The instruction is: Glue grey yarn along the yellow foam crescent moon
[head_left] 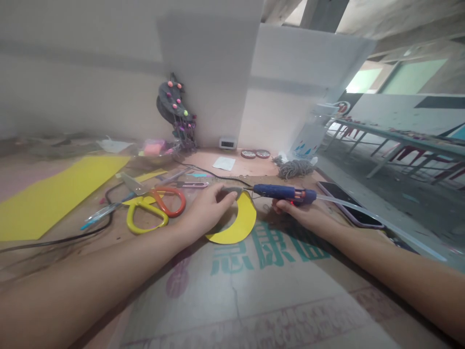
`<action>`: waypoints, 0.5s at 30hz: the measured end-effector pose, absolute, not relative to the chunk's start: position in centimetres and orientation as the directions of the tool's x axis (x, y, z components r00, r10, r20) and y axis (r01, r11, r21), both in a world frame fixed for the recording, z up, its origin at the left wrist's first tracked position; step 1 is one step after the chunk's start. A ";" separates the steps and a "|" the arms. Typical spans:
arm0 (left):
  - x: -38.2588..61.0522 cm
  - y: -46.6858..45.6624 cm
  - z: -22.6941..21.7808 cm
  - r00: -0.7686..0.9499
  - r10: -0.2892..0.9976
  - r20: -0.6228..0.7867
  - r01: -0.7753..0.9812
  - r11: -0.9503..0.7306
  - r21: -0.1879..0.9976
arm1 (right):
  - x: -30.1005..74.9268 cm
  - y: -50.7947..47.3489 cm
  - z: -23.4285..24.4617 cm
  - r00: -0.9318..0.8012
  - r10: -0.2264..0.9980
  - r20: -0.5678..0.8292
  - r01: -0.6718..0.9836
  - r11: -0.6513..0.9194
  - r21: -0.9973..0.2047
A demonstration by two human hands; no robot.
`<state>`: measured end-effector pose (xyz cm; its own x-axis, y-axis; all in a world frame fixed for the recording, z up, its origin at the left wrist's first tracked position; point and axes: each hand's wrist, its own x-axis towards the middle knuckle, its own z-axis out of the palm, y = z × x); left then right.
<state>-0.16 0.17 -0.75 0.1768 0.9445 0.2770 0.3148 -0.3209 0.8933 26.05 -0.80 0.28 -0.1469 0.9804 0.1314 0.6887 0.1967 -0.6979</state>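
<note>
A yellow paper crescent (244,223) lies low over the printed board in front of me. My left hand (212,206) grips its upper end, where a strip of grey yarn (234,189) runs along the tip. In my right hand (296,211) is a blue hot glue gun (285,193), its handle mostly hidden by the fingers. The gun's nozzle points left and meets or nearly meets the crescent's grey tip. A long clear glue stick (348,206) trails out of the gun's back to the right.
Left are scissors (147,226) with yellow and orange handles, a thread snipper (192,184) and yellow card (69,194). A grey crescent decorated with beads (174,104) leans on the wall. Grey yarn (296,168) and a phone (348,203) lie right. A black cord (218,175) crosses behind.
</note>
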 end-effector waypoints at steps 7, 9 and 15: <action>-0.3 0.3 -1.0 0.246 0.924 0.291 0.355 -0.366 0.860 | 24.8 -1.4 1.9 -0.193 0.956 0.220 0.740 0.289 -0.607; -0.3 0.4 -1.1 0.241 0.928 0.285 0.348 -0.357 0.867 | 24.4 -1.5 2.1 -0.203 0.951 0.235 0.728 0.307 -0.613; -0.4 0.4 -1.3 0.246 0.921 0.302 0.366 -0.377 0.851 | 24.8 -0.7 1.7 -0.097 0.978 0.185 0.743 0.195 -0.640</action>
<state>-0.37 0.44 -1.33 0.2463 0.9211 0.3016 0.3662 -0.3766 0.8509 24.83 -0.66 1.69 -0.0974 0.9779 0.1851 0.7429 0.1952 -0.6403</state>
